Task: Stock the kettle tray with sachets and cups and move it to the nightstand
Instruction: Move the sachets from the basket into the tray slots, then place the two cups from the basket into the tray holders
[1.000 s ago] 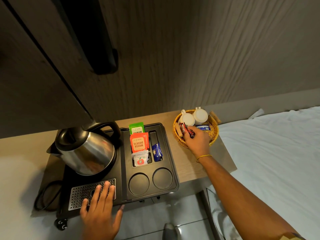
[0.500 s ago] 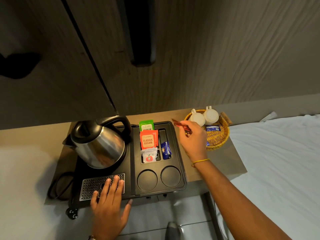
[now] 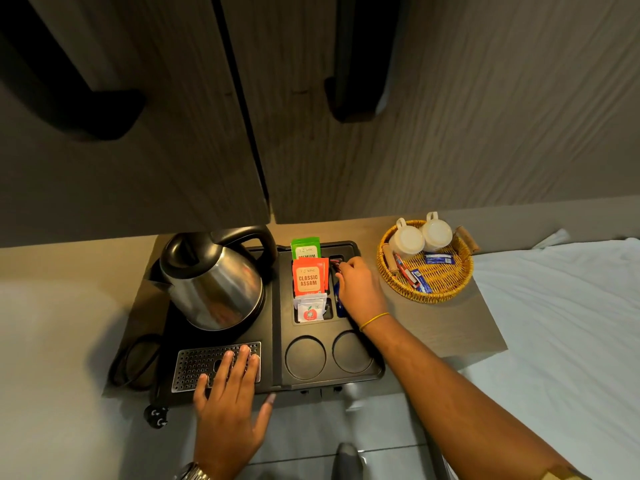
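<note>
Head view: the right hand (image 3: 358, 292) is sitting at frame centre over the narrow slot of the black kettle tray (image 3: 370, 370), fingers pinched on a red sachet (image 3: 335, 263) whose tip is poking out just upper left of the knuckles. The left hand (image 3: 228, 393) is lying flat and spread on the perforated drip grille (image 3: 194, 363), lower left. Two white cups (image 3: 420, 237) are sitting in the wicker basket (image 3: 391, 282), right of the tray, well apart from both hands. The kettle (image 3: 211, 282) is standing on the tray's left half.
</note>
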A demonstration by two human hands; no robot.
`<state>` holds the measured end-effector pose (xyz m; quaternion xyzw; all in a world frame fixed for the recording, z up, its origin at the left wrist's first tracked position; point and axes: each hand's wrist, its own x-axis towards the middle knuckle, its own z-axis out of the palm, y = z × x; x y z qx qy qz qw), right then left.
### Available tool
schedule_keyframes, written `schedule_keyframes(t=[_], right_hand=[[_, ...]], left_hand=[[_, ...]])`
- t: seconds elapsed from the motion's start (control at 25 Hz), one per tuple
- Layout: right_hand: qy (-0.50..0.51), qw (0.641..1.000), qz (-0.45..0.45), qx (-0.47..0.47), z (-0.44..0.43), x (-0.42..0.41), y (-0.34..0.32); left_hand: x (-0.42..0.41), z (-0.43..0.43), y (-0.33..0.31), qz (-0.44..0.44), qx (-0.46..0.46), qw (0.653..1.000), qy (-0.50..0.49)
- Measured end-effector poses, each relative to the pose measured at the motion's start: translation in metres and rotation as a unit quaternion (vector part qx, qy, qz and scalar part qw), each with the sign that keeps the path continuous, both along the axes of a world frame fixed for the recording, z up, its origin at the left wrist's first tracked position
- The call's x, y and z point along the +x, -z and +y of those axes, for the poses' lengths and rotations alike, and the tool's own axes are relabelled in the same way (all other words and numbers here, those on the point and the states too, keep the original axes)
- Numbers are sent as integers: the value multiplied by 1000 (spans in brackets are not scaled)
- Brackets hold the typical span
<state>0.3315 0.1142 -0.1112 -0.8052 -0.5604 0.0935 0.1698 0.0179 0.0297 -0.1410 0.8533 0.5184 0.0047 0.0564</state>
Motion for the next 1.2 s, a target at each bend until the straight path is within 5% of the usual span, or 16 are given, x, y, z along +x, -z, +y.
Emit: schedule_keyframes(t=[0.4, 0.72, 1.0, 1.2], right_hand=[[-49, 998, 42, -26, -6, 11, -18], [6, 995, 53, 82, -15, 77, -44], [28, 982, -103, -154, -5, 135, -65], [13, 973, -134, -189, 8, 137, -69]], left_hand=[[0, 0, -1, -1, 3, 1000, 1], [-1, 1, 3, -1, 17, 1000, 1], [-3, 2, 13, -21, 57, 998, 5], [-3, 6, 21, -27, 78, 997, 11]])
